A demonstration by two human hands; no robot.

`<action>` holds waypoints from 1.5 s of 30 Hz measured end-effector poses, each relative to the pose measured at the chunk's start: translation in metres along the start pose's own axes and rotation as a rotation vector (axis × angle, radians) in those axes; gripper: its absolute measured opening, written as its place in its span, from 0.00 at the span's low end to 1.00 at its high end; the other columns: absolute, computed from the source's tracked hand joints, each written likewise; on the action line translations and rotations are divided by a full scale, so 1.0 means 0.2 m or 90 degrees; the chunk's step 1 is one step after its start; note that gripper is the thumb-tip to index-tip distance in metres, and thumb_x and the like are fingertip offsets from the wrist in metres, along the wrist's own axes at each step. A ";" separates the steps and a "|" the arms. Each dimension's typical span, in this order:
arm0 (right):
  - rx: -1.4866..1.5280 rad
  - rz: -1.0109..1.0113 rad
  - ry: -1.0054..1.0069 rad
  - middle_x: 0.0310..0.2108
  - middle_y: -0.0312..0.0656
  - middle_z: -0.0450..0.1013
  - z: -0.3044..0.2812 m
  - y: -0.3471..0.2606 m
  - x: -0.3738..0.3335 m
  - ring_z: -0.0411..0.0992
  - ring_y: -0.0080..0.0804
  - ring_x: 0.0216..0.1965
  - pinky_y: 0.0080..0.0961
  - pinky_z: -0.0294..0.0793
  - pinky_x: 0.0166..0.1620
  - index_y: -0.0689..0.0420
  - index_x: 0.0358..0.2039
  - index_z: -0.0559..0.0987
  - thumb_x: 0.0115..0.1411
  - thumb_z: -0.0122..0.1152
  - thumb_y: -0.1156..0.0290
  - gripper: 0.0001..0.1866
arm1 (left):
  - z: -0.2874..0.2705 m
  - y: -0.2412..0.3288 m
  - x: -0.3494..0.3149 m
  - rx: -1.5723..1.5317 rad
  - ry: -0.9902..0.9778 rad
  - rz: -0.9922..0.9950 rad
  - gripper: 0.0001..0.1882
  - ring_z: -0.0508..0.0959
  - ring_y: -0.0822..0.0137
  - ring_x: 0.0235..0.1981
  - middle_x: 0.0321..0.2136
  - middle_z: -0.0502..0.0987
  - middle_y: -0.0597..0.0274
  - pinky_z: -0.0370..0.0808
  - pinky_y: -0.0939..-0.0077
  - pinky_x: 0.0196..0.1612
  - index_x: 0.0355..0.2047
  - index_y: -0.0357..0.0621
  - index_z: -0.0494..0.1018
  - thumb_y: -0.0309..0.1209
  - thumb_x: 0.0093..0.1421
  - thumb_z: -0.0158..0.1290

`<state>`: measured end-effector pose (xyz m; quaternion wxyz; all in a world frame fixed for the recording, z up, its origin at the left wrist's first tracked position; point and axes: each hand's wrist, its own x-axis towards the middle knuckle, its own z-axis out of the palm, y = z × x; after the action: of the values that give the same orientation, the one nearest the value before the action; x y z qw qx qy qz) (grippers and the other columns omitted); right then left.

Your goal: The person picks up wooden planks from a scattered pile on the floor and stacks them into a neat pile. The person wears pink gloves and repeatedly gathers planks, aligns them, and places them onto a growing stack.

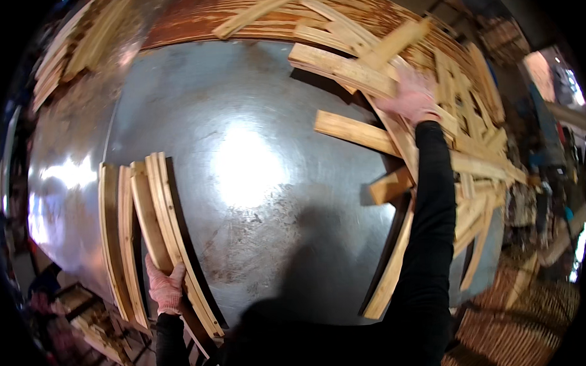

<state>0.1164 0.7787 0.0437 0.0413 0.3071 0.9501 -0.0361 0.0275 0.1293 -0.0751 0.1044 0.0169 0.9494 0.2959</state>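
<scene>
Left grip (165, 289) closed around slat (150, 207); right grip (411, 96) spread over pile (479, 165); short row (111, 234) aligned on worktop (187, 122); larger pile jumbled, apparently yet to align

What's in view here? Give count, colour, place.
Metal table: one, grey, centre.
Left wooden strips: several, pale, table's left.
Wood pile: many overlapping, pale, right.
Plywood board: one, brown, far side.
Stacked strips: several, pale, upper left.
Loose wood: several, pale, lower left.
Ribbed stack: uncountable, brown, lower right.
Background clutter: uncountable, mixed, far right.
Sleeves: two, black, lower edge.
Left hand: one, pink-gloved, around a left strip.
Right hand: one, pink-gloved, over the wood pile.
</scene>
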 end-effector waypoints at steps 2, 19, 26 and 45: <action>-0.093 0.088 -0.095 0.63 0.56 0.65 0.14 0.23 0.07 0.65 0.54 0.64 0.41 0.68 0.63 0.56 0.68 0.59 0.46 0.76 0.55 0.52 | 0.04 0.06 -0.05 0.125 0.024 -0.022 0.57 0.73 0.46 0.59 0.59 0.69 0.41 0.71 0.60 0.61 0.70 0.40 0.53 0.41 0.46 0.74; 0.728 0.124 -0.295 0.41 0.42 0.78 0.66 -0.56 -1.07 0.76 0.28 0.39 0.25 0.76 0.41 0.55 0.71 0.59 0.62 0.62 0.70 0.38 | -0.52 -0.35 0.16 0.406 -0.154 -0.078 0.56 0.69 0.45 0.61 0.57 0.69 0.44 0.64 0.49 0.62 0.67 0.40 0.57 0.61 0.47 0.65; 1.090 0.037 -0.369 0.43 0.52 0.77 0.28 -1.79 -1.32 0.79 0.42 0.45 0.36 0.83 0.51 0.71 0.58 0.67 0.61 0.67 0.55 0.37 | -0.46 -0.68 0.30 0.550 -0.066 0.149 0.42 0.80 0.50 0.40 0.41 0.78 0.47 0.78 0.51 0.39 0.69 0.38 0.52 0.36 0.59 0.56; 0.393 -0.681 -0.388 0.44 0.47 0.78 0.98 -3.18 -1.42 0.78 0.42 0.42 0.35 0.79 0.44 0.63 0.56 0.74 0.70 0.53 0.58 0.23 | -0.84 -0.84 0.47 0.208 -0.130 -0.122 0.48 0.77 0.49 0.56 0.56 0.75 0.45 0.72 0.55 0.58 0.69 0.47 0.58 0.56 0.53 0.60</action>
<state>-0.0157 0.0804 -0.0943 0.1936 -0.2299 0.8634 -0.4052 -0.0950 -0.0933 -0.0534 0.2238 -0.0269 0.9664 0.1238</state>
